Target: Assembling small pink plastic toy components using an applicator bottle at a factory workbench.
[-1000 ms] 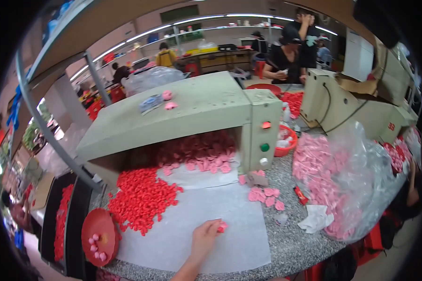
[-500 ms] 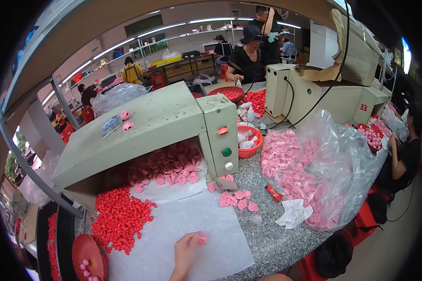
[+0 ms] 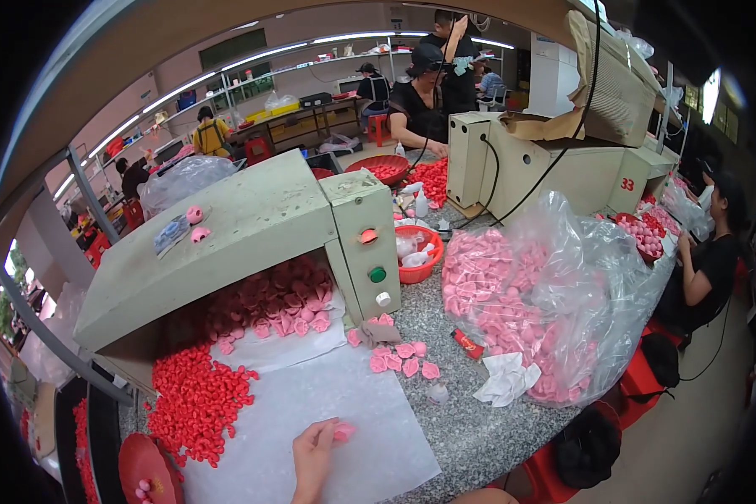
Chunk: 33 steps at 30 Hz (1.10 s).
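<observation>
A speckled table (image 3: pixel 420 312) bears paper (image 3: pixel 378 428), pink pieces (image 3: pixel 405 349), bag (image 3: pixel 521 315).

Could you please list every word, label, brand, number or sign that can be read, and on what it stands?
Red number on the pale green machine at back right: legible, not copied here.
Pale marks on the small red packet: too small to read.
No other text is legible.

The petal piece (image 3: pixel 343 433) is pink, the heaped pieces (image 3: pixel 195 403) red, the sheet (image 3: pixel 311 388) white, the countertop (image 3: pixel 466 433) speckled grey.
</observation>
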Motion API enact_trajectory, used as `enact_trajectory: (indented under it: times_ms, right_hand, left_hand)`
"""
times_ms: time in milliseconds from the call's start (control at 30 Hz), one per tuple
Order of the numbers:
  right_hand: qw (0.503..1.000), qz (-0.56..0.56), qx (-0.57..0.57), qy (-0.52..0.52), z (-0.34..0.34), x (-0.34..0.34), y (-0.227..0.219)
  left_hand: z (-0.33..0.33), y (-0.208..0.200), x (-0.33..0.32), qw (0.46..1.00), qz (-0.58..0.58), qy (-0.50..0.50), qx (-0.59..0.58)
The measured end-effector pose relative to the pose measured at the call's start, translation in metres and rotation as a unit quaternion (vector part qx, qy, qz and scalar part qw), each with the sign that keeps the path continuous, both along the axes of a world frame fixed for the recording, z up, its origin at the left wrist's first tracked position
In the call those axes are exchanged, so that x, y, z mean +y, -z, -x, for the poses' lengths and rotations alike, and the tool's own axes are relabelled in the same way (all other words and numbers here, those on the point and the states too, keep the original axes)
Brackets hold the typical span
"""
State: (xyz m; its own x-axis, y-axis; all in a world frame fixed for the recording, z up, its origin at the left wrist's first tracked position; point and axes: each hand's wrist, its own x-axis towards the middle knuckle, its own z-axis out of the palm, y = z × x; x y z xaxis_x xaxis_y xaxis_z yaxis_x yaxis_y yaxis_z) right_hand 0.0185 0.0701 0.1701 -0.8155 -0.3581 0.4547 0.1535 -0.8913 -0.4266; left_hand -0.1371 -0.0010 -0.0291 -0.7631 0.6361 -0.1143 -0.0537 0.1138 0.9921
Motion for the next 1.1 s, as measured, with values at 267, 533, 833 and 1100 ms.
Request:
enact_trajectory:
  times_ms: [267, 533, 833, 1100]
  right_hand:
    - [0.998, 0.053, 0.011, 0.039, -0.009, 0.005, -0.001]
    - [0.991, 0.067, -0.088, 0.077, -0.021, 0.003, -0.01]
    - [0.815, -0.305, -0.266, 0.415, -0.047, 0.039, 0.141]
    - [0.342, -0.588, -0.33, 0.655, -0.02, 0.095, 0.198]
  left_hand:
    - [0.002, -0.007, -0.004, 0.988, -0.045, 0.005, -0.15]
    - [0.006, -0.005, -0.009, 0.943, -0.127, 0.034, -0.306]
    - [0.021, -0.006, -0.013, 0.861, -0.254, 0.02, -0.441]
    - [0.005, -0.014, -0.017, 0.795, -0.298, 0.047, -0.526]
